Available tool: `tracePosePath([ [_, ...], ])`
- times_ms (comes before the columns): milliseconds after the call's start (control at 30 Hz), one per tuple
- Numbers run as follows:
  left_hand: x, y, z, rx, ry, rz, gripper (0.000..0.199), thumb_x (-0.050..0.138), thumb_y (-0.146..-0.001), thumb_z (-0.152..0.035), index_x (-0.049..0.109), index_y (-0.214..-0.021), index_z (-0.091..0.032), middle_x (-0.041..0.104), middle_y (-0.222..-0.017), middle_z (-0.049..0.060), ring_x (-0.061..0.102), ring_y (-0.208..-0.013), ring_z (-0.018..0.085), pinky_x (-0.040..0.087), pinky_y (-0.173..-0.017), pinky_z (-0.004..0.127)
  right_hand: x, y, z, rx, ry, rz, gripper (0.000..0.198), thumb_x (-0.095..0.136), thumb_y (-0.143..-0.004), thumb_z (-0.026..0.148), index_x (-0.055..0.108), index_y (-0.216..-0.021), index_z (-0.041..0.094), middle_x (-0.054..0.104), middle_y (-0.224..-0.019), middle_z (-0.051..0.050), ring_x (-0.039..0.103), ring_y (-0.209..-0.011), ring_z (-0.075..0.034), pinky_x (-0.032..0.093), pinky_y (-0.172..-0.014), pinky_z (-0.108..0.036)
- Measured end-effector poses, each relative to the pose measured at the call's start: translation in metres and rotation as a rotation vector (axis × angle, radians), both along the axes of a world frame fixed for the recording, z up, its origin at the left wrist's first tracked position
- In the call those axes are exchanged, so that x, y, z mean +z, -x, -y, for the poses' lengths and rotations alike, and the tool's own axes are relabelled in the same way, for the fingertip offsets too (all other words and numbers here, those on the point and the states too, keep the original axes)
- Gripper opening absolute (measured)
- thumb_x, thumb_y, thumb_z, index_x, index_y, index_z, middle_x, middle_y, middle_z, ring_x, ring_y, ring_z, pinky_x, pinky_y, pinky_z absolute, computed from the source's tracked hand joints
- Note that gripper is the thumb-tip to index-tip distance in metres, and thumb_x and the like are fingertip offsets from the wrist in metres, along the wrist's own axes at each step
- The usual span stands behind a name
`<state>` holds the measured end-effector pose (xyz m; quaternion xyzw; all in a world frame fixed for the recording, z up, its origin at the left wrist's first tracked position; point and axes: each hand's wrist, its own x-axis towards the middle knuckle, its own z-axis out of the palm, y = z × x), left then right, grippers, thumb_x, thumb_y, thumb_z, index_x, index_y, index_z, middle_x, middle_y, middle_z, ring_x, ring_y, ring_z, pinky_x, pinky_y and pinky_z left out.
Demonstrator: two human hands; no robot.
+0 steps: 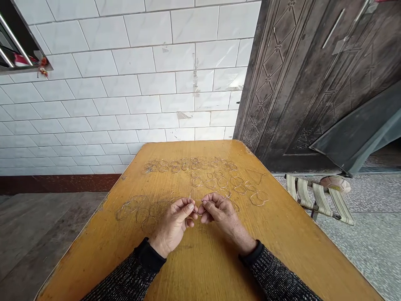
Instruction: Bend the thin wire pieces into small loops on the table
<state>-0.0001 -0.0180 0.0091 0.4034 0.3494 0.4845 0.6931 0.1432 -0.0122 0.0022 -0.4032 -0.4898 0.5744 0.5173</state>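
Between my two hands is a thin wire (190, 195), one end of which sticks up above the left fingertips. My left hand (175, 223) pinches it between thumb and forefinger. Close by on the right, my right hand (221, 217) has its thumb and fingers pressed together on the same wire. Both hands are just above the wooden table (200, 267). Thin wire loops, some shaped like flowers, lie beyond the fingers: a row (188, 164) at the far side, a looser group (216, 180) nearer, and a tangled pile (134, 209) left of my left hand.
A white tiled wall (134, 83) stands behind the table's far edge. To the right are a dark carved door (297, 83), a grey curtain (360, 125), a striped folding stool (316, 200) and a ball (335, 182). A barred window (15, 42) is at upper left.
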Motion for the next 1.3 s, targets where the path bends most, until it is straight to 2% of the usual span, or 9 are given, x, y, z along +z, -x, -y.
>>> tracePosePath([
  [167, -0.001, 0.000, 0.000, -0.027, 0.026, 0.066, 0.018, 0.068, -0.068, -0.025, 0.058, -0.077, -0.014, 0.054, -0.069, -0.002, 0.051, -0.055, 0.006, 0.034, -0.050, 0.019, -0.002, -0.001, -0.001, 0.028, -0.043, -0.026, 0.024, 0.058, -0.071, 0.039, 0.051, -0.073, 0.016, 0.053, -0.055, 0.005, 0.041, -0.035, -0.003, 0.031, -0.037, -0.017],
  [333, -0.002, 0.002, 0.000, -0.049, 0.030, 0.070, 0.017, 0.068, -0.068, -0.026, 0.059, -0.076, -0.013, 0.053, -0.065, -0.002, 0.050, -0.051, 0.006, 0.033, -0.049, 0.019, 0.003, -0.003, 0.001, 0.069, -0.073, 0.084, 0.020, 0.053, -0.071, 0.034, 0.053, -0.075, 0.014, 0.053, -0.052, 0.005, 0.036, -0.033, -0.003, 0.028, -0.037, -0.018],
  [533, 0.000, 0.004, 0.001, -0.048, -0.021, -0.087, 0.020, 0.067, -0.068, -0.029, 0.063, -0.079, -0.013, 0.054, -0.062, -0.001, 0.049, -0.048, 0.006, 0.033, -0.047, 0.020, 0.013, -0.008, 0.005, 0.055, -0.131, 0.296, 0.009, 0.045, -0.065, 0.019, 0.051, -0.070, 0.015, 0.049, -0.049, 0.005, 0.034, -0.036, -0.004, 0.027, -0.038, -0.017],
  [767, -0.002, 0.005, 0.000, -0.069, -0.134, -0.324, 0.022, 0.061, -0.071, -0.034, 0.063, -0.073, -0.013, 0.053, -0.058, -0.002, 0.046, -0.045, 0.006, 0.033, -0.043, 0.021, 0.006, -0.010, 0.006, -0.012, -0.300, 0.570, 0.016, 0.042, -0.067, 0.012, 0.057, -0.072, 0.014, 0.037, -0.047, 0.007, 0.031, -0.041, -0.006, 0.025, -0.041, -0.017],
  [933, 0.002, 0.005, -0.001, -0.082, -0.183, -0.425, 0.024, 0.058, -0.073, -0.037, 0.061, -0.071, -0.013, 0.051, -0.056, -0.003, 0.043, -0.040, 0.006, 0.032, -0.039, 0.020, 0.005, -0.011, 0.007, -0.067, -0.443, 0.741, 0.017, 0.045, -0.068, 0.009, 0.060, -0.071, 0.015, 0.041, -0.049, 0.006, 0.035, -0.044, -0.006, 0.027, -0.045, -0.018],
  [1067, 0.004, 0.006, -0.002, -0.058, -0.243, -0.520, 0.026, 0.056, -0.074, -0.037, 0.058, -0.064, -0.013, 0.049, -0.053, -0.004, 0.041, -0.038, 0.005, 0.032, -0.039, 0.019, 0.003, -0.009, 0.006, -0.086, -0.484, 0.789, 0.015, 0.046, -0.070, 0.011, 0.061, -0.071, 0.015, 0.043, -0.049, 0.006, 0.037, -0.044, -0.006, 0.027, -0.046, -0.018],
  [1300, 0.003, 0.007, -0.003, -0.070, -0.233, -0.489, 0.030, 0.054, -0.075, -0.041, 0.058, -0.065, -0.013, 0.050, -0.056, -0.002, 0.042, -0.040, 0.006, 0.033, -0.040, 0.019, 0.001, -0.008, 0.005, -0.120, -0.516, 0.796, 0.017, 0.045, -0.073, 0.012, 0.061, -0.071, 0.016, 0.041, -0.046, 0.006, 0.035, -0.042, -0.006, 0.027, -0.045, -0.018],
])
